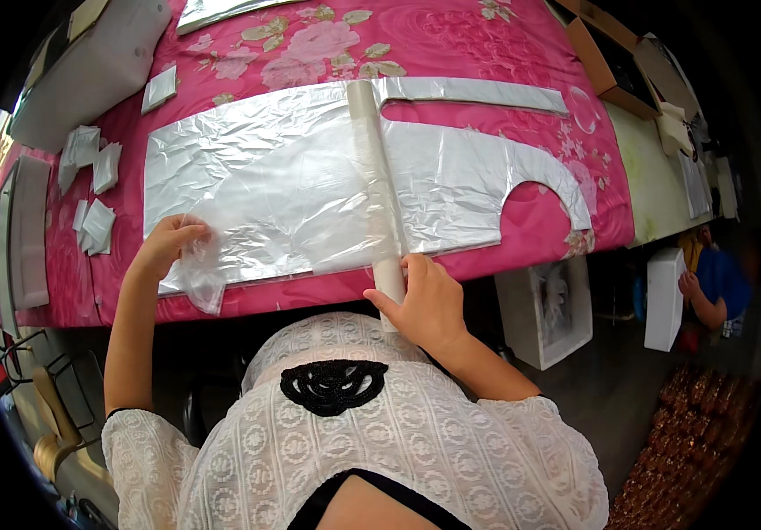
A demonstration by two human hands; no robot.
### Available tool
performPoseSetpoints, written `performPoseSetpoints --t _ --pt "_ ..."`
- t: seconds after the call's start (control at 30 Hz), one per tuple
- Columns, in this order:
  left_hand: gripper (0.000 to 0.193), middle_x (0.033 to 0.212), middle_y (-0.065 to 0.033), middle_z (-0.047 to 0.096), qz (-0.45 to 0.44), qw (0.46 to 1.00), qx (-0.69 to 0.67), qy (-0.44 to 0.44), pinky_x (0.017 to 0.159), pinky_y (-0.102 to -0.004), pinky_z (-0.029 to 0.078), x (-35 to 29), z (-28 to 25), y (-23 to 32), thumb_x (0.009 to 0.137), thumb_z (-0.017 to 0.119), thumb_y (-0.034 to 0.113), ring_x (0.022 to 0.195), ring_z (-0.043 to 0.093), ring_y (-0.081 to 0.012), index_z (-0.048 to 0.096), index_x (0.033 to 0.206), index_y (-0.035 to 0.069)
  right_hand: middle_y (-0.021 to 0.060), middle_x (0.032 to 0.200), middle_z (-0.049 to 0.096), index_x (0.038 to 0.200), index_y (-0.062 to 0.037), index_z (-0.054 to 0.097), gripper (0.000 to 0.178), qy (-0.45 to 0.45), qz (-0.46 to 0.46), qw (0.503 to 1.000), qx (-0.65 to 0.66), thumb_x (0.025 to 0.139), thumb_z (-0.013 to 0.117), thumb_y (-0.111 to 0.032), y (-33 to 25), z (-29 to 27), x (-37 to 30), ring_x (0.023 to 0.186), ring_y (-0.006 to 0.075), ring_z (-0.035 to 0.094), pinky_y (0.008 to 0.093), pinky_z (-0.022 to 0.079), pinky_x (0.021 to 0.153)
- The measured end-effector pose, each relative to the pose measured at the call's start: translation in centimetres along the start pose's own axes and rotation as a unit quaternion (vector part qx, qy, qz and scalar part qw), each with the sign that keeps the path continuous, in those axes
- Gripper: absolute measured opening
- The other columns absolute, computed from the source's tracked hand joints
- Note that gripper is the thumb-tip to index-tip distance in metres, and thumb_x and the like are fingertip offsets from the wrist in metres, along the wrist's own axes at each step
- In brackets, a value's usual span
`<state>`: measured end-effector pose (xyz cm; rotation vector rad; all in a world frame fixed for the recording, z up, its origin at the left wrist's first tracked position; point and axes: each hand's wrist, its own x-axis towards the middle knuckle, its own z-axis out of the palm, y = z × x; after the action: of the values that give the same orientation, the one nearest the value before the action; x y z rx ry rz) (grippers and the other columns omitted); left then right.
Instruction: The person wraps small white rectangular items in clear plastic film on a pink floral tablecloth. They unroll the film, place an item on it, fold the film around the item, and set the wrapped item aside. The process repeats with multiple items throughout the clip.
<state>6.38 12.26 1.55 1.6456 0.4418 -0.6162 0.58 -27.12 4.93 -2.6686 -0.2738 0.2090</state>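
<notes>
A stack of thin silvery-white plastic sheets [266, 168] lies flat on the table, cut with a curved notch and a long strip at its right end. Across it rests a pale beige tube [367, 141], its near end sticking out past the table edge. My right hand [429, 300] grips that near end between thumb and fingers. At the stack's near left corner, my left hand [173, 246] pinches a crumpled piece of clear plastic film [202, 276], which hangs down over the table edge.
A pink flowered cloth [323, 44] covers the table. Several small folded white packets [98, 225] lie at the left beside a white foam box [98, 84]. Cardboard boxes [610, 66] stand at the far right. Under the table is a white bin [544, 314]; another person [716, 287] is at the right.
</notes>
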Motion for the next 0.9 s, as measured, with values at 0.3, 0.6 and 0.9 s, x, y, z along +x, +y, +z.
performPoseSetpoints --t 0.3,0.6,0.9 --pt "0.017 0.079 -0.0054 0.064 -0.065 0.989 0.127 0.049 0.065 -0.0245 0.047 -0.4 -4.2 1.3 0.081 0.061 0.015 0.073 0.060 -0.0116 0.065 0.086 -0.001 0.0208 0.074 0.064 0.079 0.0018 0.063 0.045 -0.127 0.090 0.977 0.147 0.076 0.064 -0.043 2.7 1.2 -0.4 0.071 0.0364 0.063 0.0432 0.049 0.066" --pt "0.030 0.114 -0.0128 0.058 0.439 0.757 0.410 0.258 0.086 -0.0376 0.046 1.5 8.5 4.2 0.080 0.064 0.008 0.104 0.056 -0.0305 0.058 0.109 0.003 0.0206 0.074 0.064 0.080 0.0010 0.063 0.044 -0.140 0.087 0.976 0.143 0.076 0.063 -0.043 3.0 1.4 -0.3 0.072 0.0375 0.063 0.0443 0.049 0.067" --pt "0.055 0.144 -0.0218 0.028 0.450 0.781 0.417 0.115 0.111 -0.0476 0.018 5.9 22.3 1.9 0.085 0.052 0.012 0.136 0.021 -0.0354 0.034 0.134 -0.005 0.0210 0.077 0.064 0.083 0.0012 0.064 0.045 -0.165 0.104 0.967 0.163 0.076 0.063 -0.043 3.0 1.0 -0.2 0.076 0.0379 0.063 0.0435 0.049 0.070"
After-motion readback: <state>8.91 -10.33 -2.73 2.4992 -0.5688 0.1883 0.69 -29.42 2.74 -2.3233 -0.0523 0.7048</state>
